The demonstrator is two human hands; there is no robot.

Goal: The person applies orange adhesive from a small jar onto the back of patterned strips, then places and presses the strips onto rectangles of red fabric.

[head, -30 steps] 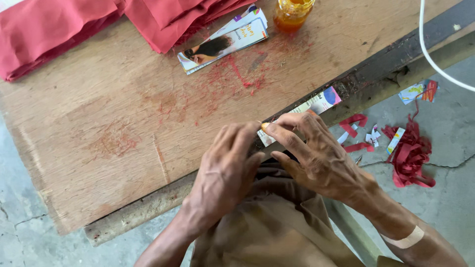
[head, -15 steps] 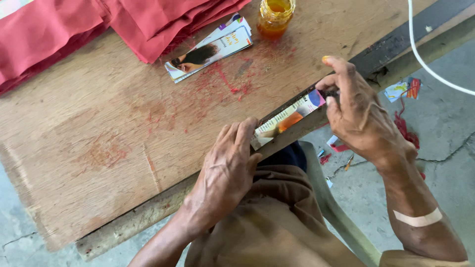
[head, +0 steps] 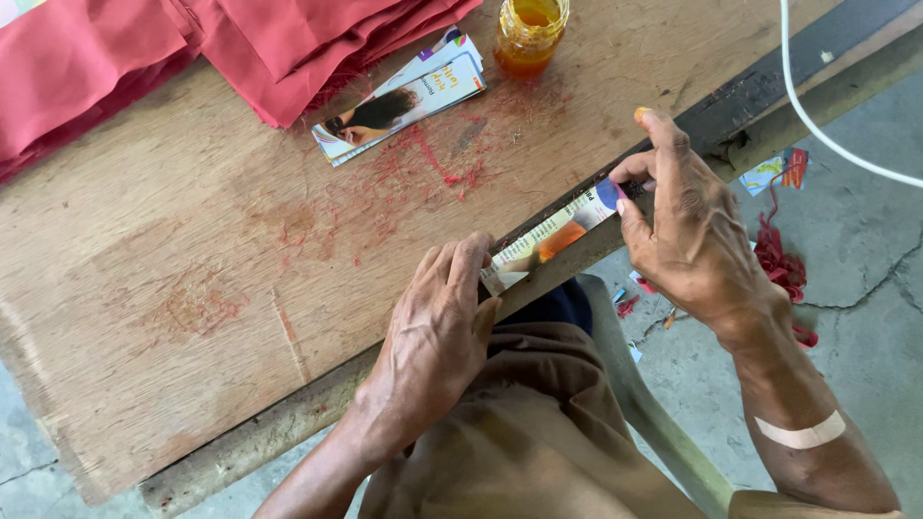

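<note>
from the head view, my left hand [head: 437,332] is curled nearly closed, fingertips pressing the near end of a printed paper strip [head: 553,235] against the edge of the wooden board [head: 192,288]. my right hand [head: 687,226] is partly closed, thumb and fingers pinching the strip's far end, index finger raised straight. the strip lies along the board's edge, stretched between both hands.

half a second ago the right hand sat a little nearer the left; it has slid further along the edge and the strip looks pulled tauter. the left hand has stayed put.

both forearms come up from below the board's edge, the right one wearing a plaster. further in on the board lie a stack of printed papers [head: 404,96], a jar of amber liquid [head: 529,34] and red cloth [head: 144,48].
</note>
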